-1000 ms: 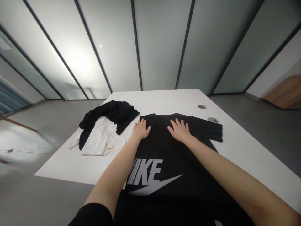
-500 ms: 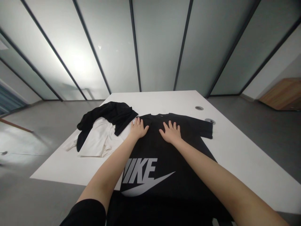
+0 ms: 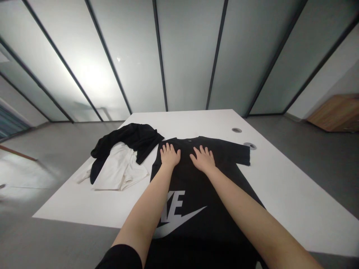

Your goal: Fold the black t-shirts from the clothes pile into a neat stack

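— What's on your feed?
— The black T-shirt (image 3: 190,179) fills the centre of the frame, spread on the white tabletop (image 3: 286,198) and running to the bottom. My left hand (image 3: 170,155) and right hand (image 3: 203,157) lie side by side on its upper part, just below the collar.
— And the fingers?
— Spread apart on both, laid on the cloth; nothing is pinched.
— What worries you from here?
— Friction, mostly. If I slide both palms while pressing, the fabric could ruck up between them and skew the pale print (image 3: 171,227) below.
— And the sides?
— Left of centre, a dark garment (image 3: 131,136) drapes over a white garment (image 3: 112,168). Its corner comes close to the shirt's shoulder; I can't tell whether they touch. A leftward push might tangle them. On the right, the sleeve (image 3: 242,154) ends just beside a round fitting (image 3: 250,146), whose rim could snag the cuff.
— The near end?
— Too dark to read. If the hem hangs over the edge, its weight could drag everything askew once I let go.
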The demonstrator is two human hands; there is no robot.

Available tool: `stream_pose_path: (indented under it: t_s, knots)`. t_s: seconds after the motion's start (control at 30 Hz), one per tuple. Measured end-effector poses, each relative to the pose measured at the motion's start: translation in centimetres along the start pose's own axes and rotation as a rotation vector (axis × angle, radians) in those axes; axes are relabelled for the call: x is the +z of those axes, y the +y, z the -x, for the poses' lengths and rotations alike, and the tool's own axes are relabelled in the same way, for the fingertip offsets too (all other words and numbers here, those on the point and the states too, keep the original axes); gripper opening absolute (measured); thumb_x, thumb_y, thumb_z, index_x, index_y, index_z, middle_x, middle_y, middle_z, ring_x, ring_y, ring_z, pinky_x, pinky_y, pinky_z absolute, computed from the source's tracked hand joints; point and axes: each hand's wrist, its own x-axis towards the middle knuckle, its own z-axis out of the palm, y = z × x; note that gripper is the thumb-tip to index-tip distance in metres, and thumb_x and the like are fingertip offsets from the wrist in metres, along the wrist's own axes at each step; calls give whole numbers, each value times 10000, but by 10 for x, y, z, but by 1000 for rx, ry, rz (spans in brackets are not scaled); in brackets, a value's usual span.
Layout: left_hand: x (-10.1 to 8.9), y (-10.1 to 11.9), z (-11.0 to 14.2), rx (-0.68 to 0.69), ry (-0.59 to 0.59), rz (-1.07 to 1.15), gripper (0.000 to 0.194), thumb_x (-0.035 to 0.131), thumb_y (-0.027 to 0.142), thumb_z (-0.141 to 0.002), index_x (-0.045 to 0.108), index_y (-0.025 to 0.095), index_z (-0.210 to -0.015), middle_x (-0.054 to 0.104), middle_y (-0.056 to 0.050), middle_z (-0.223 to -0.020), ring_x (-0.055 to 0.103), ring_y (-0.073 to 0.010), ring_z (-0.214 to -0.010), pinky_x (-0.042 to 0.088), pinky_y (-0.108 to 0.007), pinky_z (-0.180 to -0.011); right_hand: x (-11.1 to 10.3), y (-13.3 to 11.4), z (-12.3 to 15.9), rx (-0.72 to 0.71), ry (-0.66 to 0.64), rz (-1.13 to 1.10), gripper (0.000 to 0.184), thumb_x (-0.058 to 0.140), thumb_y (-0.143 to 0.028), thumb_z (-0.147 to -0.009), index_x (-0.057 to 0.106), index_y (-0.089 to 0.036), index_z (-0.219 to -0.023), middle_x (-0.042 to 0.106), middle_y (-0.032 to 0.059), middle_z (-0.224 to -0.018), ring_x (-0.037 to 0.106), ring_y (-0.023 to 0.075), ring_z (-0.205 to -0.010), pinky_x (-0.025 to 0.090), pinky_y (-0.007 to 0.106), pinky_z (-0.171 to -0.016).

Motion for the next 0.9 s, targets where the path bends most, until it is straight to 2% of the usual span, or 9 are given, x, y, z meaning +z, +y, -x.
stream_pose_path:
  t_s: [0.13, 0.37, 0.47, 0.53, 0.6, 0.7, 0.8, 0.9]
  knots:
    - [-6, -6, 9, 23, -21, 1, 769, 326, 541, -1074, 389, 101, -1701, 310, -172, -1788, 269, -394, -1657, 236, -542, -1340, -3, 2, 3, 37, -9, -11, 776, 227, -597, -1116, 274, -169, -1761, 194, 159, -1831, 173, 396, -1671, 126, 536, -1327]
    - [-15, -1, 32, 46, -111, -55, 779, 300, 543, -1074, 336, 119, -1726, 259, -156, -1810, 218, -398, -1672, 201, -562, -1344, 1, -11, 30, 103, -76, 47, 875, 242, -634, -1089, 129, -108, -1779, 62, 201, -1842, 72, 451, -1676, 70, 639, -1315]
    - [-24, 2, 37, 55, -196, -103, 771, 334, 544, -1062, 368, 126, -1709, 284, -176, -1799, 259, -425, -1652, 261, -602, -1307, 1, -14, 41, 118, -142, 50, 906, 286, -654, -1079, 87, -118, -1782, 26, 216, -1840, 44, 454, -1678, 54, 668, -1307]
    - [-31, 4, 36, 69, -225, -129, 767, 400, 568, -1035, 456, 119, -1655, 389, -214, -1746, 344, -454, -1605, 326, -623, -1262, -2, -14, 43, 118, -191, 38, 923, 335, -678, -1066, 113, -140, -1782, 22, 217, -1840, 43, 465, -1676, 93, 697, -1293]
    - [-36, 6, 32, 82, -173, -131, 751, 429, 591, -1023, 532, 110, -1591, 483, -238, -1680, 409, -456, -1562, 361, -611, -1238, -7, -11, 37, 108, -182, 11, 918, 348, -691, -1059, 155, -154, -1778, 35, 212, -1841, 73, 479, -1670, 168, 709, -1275]
    - [-33, 5, 22, 82, -45, -81, 742, 362, 578, -1056, 513, 99, -1603, 458, -227, -1701, 377, -429, -1589, 333, -586, -1269, -13, -4, 19, 76, -67, -27, 869, 282, -638, -1078, 186, -114, -1765, 119, 219, -1832, 161, 466, -1657, 220, 653, -1282]
    - [-22, -1, 11, 79, -37, -32, 738, 321, 549, -1070, 441, 125, -1662, 383, -182, -1758, 318, -398, -1630, 285, -574, -1306, -12, 7, -2, 61, -14, 2, 842, 251, -598, -1084, 197, -99, -1760, 175, 200, -1827, 167, 439, -1662, 159, 605, -1315]
    - [-12, -9, 3, 77, -42, -24, 733, 343, 518, -1059, 426, 132, -1676, 377, -162, -1765, 309, -374, -1638, 257, -557, -1326, -10, 16, -17, 45, -27, 44, 862, 266, -648, -1070, 233, -132, -1760, 142, 161, -1841, 118, 432, -1674, 112, 609, -1325]
